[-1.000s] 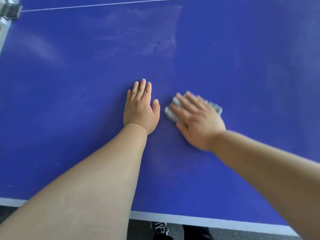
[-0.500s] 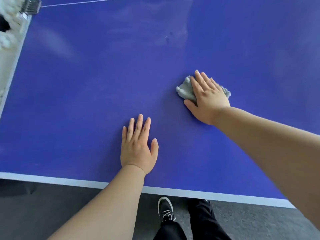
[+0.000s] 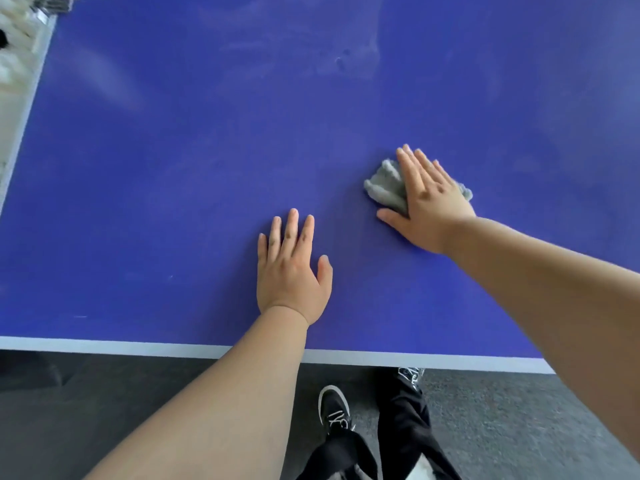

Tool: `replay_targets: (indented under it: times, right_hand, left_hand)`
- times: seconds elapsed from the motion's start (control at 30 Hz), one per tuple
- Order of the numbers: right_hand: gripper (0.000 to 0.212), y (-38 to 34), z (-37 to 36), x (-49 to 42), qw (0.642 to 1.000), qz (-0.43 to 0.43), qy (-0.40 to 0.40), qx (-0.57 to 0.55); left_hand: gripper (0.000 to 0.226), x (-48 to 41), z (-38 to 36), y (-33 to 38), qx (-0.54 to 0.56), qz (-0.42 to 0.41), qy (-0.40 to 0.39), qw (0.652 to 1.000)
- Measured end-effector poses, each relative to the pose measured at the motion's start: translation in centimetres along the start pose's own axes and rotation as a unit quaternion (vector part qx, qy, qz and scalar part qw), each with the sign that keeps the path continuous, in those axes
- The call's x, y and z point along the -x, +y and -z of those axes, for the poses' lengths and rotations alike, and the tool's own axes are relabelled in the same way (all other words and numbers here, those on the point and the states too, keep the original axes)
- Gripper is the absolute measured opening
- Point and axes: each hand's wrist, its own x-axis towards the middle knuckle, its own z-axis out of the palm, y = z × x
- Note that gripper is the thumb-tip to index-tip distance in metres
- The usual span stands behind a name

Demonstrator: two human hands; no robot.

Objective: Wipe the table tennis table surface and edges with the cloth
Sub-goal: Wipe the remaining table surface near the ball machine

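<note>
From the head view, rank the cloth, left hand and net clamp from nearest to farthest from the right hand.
1. cloth, pressed under the right hand, touching.
2. left hand, flat on the table, to its left.
3. net clamp, at the table's far-left corner.

A blue table [image 3: 173, 168] bears a crumpled grey cloth [image 3: 384, 188] and the flat left hand [image 3: 291, 271].
</note>
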Motion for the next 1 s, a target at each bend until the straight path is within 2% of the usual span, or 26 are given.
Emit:
replay_targets:
  times: [0.1,0.23,0.3,0.37,0.43,0.5,0.57,0.63,0.67,0.73,0.8,0.83,0.9,1.0]
  right_hand:
    - [0.081,-2.7,-1.1,1.9,1.000,0.023,0.009,0.020]
    - [0.065,-7.5,-5.6,13.7,0.989,0.146,0.006,0.023]
    - [0.059,-8.7,-6.7,17.7,0.984,0.176,-0.019,0.024]
    - [0.059,-8.5,-6.0,17.9,0.978,0.197,-0.048,0.044]
    - [0.063,-7.4,-4.7,15.6,0.982,0.175,-0.050,0.052]
    - [0.061,-5.8,-3.3,12.7,0.996,0.081,-0.002,0.041]
    - [0.052,-4.7,-2.6,10.3,0.998,-0.017,0.061,-0.012]
    - [0.041,-5.8,-3.0,9.4,0.990,-0.062,0.103,-0.070]
    - [0.037,-7.0,-3.7,9.6,0.987,-0.053,0.121,-0.090]
    - [0.033,-10.0,-5.5,12.0,0.985,0.029,0.132,-0.109]
    - [0.035,-12.8,-7.2,16.3,0.980,0.129,0.090,-0.119]
    - [0.037,-14.0,-7.5,18.3,0.977,0.153,0.060,-0.136]
    - [0.035,-15.3,-7.2,20.8,0.970,0.149,0.025,-0.188]
    - [0.033,-15.3,-4.2,19.6,0.967,0.059,0.036,-0.246]
  left_hand:
    - [0.071,0.1,-0.2,-0.2,0.006,-0.008,0.012,1.000]
    - [0.068,0.2,0.2,0.1,0.023,-0.009,0.012,1.000]
    - [0.064,0.5,0.7,0.0,0.039,-0.007,-0.001,0.999]
    - [0.061,1.2,1.1,-0.5,0.060,-0.030,-0.015,0.998]
    - [0.061,2.0,1.6,-2.1,0.067,-0.051,-0.015,0.996]
    - [0.063,3.4,1.9,-4.7,0.043,-0.053,-0.013,0.998]
    - [0.065,4.9,1.7,-7.1,0.013,-0.047,-0.026,0.998]
    - [0.068,6.2,1.2,-8.6,-0.011,-0.043,-0.035,0.998]
    - [0.068,6.6,0.9,-8.9,-0.017,-0.041,-0.026,0.999]
    - [0.069,6.6,0.4,-9.0,-0.015,-0.040,-0.007,0.999]
    - [0.071,6.1,0.3,-8.9,-0.006,-0.041,-0.001,0.999]
    - [0.072,6.1,0.3,-9.0,-0.005,-0.042,-0.001,0.999]
    - [0.072,6.2,0.5,-9.0,-0.007,-0.042,-0.003,0.999]
    - [0.072,6.1,0.6,-9.0,0.003,-0.045,-0.004,0.999]
